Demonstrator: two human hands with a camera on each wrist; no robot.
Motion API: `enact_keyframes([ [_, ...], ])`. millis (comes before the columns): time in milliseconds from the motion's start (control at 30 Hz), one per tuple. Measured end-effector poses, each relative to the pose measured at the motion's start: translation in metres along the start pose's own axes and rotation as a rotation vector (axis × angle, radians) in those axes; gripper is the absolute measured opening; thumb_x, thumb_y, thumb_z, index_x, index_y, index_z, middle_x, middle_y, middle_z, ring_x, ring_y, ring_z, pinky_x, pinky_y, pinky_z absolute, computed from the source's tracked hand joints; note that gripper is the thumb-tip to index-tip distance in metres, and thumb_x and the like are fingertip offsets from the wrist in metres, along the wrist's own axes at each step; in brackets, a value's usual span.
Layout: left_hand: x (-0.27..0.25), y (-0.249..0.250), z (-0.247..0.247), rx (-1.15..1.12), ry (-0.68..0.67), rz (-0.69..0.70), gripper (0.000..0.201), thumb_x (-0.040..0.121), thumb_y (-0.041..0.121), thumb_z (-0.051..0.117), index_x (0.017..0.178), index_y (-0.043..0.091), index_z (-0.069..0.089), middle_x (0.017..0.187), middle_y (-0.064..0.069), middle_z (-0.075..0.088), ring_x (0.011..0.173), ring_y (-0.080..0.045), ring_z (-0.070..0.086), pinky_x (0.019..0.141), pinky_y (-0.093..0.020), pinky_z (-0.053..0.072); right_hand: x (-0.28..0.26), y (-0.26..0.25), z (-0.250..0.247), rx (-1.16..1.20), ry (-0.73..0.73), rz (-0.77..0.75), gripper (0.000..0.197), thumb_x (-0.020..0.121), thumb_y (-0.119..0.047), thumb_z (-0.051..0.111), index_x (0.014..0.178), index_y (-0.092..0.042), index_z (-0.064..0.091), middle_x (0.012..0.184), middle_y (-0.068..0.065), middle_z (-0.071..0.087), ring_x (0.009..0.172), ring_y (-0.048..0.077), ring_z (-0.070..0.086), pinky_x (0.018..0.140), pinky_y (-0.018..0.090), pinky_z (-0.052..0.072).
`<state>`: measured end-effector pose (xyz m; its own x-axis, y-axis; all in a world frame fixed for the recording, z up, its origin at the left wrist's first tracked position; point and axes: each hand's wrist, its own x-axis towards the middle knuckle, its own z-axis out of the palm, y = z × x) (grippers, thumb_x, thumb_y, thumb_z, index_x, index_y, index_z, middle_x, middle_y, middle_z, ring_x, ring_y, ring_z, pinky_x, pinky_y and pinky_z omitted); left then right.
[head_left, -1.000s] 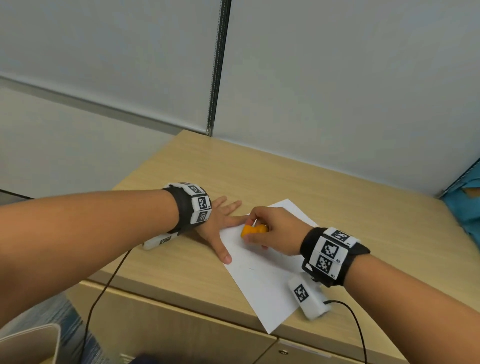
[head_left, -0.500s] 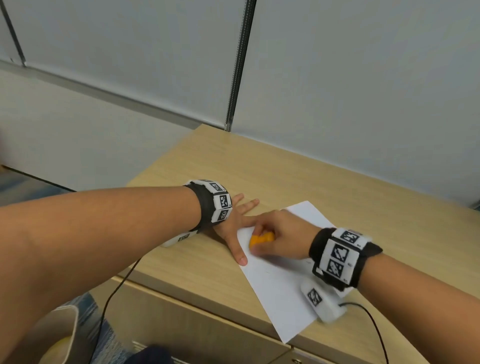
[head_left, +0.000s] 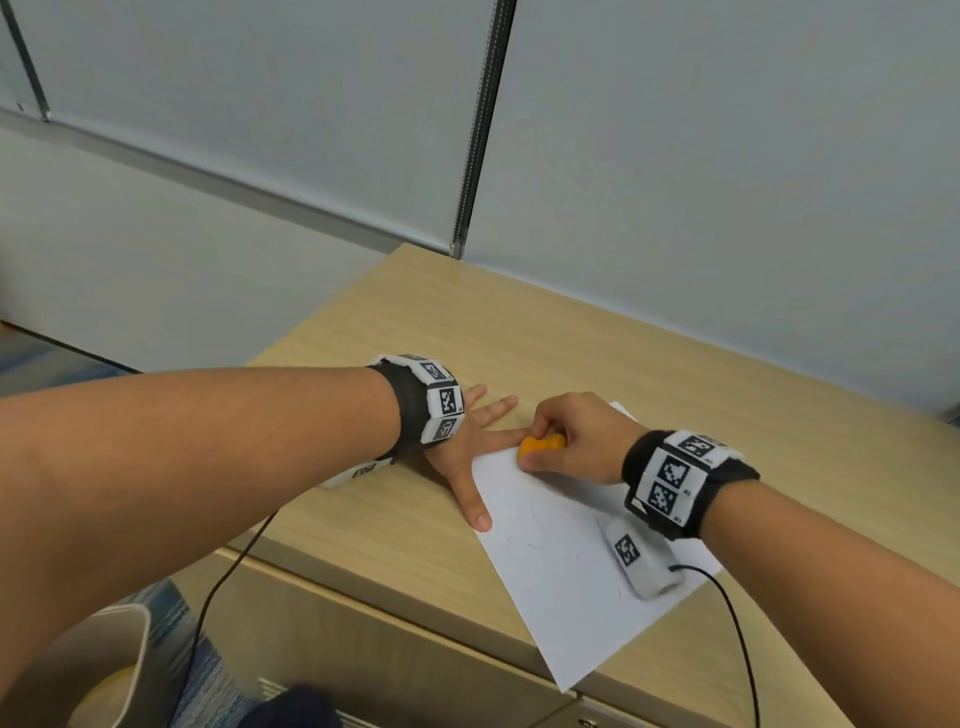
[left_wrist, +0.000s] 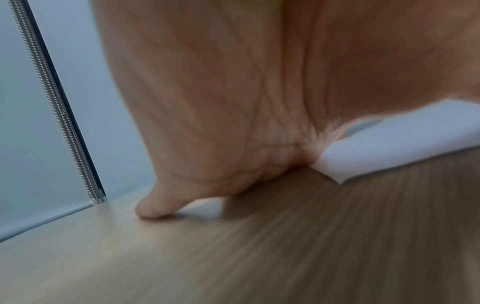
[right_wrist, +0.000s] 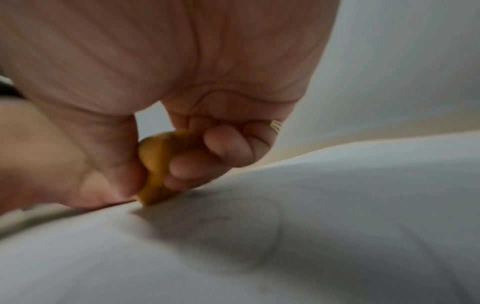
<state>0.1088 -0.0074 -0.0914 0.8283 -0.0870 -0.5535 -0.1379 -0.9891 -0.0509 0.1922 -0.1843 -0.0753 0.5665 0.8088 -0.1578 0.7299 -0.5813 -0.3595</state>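
a small orange eraser (head_left: 543, 445) stands tilted, its tip touching the white paper sheet (head_left: 561, 566), toward the left end of the desk (head_left: 519, 322). the sheet lies flat and askew, faintly pencilled, one corner reaching the desk's front edge.

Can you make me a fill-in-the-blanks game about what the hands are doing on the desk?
1. The right hand grips an ____ eraser.
2. The left hand presses down a ____ sheet of paper.
3. The paper lies on a ____ desk.

Missing words: orange, white, wooden.
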Motion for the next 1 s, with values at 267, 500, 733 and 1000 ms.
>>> enact_keyframes([
  [267,-0.004,0.001,-0.002,-0.012,-0.004,0.002,0.128,0.061,0.085,0.066,0.140,0.058,-0.031,0.156,0.000,-0.042,0.143,-0.040,-0.033,0.113,-0.066,-0.008,0.001,-0.001,-0.001,-0.094,0.000,-0.051,0.024,0.083,-0.041,0.079,0.089,-0.020,0.069,0.074,-0.010,0.063,0.070,0.011,0.059,0.061,0.023,0.042],
  [500,-0.003,0.002,-0.001,0.007,-0.008,0.001,0.126,0.062,0.085,0.066,0.142,0.057,-0.027,0.155,0.000,-0.043,0.143,-0.041,-0.034,0.113,-0.065,-0.009,-0.009,-0.007,0.011,0.016,-0.128,-0.103,0.023,0.080,-0.043,0.081,0.087,-0.023,0.071,0.073,-0.010,0.066,0.067,0.006,0.061,0.066,0.029,0.052],
  [733,-0.002,0.001,0.001,0.012,0.008,-0.002,0.128,0.060,0.086,0.065,0.141,0.057,-0.030,0.155,0.001,-0.043,0.142,-0.040,-0.035,0.113,-0.066,-0.010,-0.004,-0.010,0.010,-0.013,-0.002,0.004,0.031,0.080,-0.043,0.081,0.094,-0.020,0.065,0.082,-0.006,0.066,0.073,0.010,0.061,0.064,0.024,0.045],
  [1000,0.000,0.001,0.001,0.072,0.006,0.018,0.129,0.057,0.091,0.060,0.150,0.049,-0.019,0.154,-0.005,-0.043,0.140,-0.042,-0.037,0.114,-0.067,-0.011,-0.005,-0.026,0.025,0.059,0.063,-0.003,0.028,0.081,-0.040,0.080,0.092,-0.022,0.062,0.088,-0.005,0.064,0.078,0.014,0.060,0.069,0.030,0.050],
])
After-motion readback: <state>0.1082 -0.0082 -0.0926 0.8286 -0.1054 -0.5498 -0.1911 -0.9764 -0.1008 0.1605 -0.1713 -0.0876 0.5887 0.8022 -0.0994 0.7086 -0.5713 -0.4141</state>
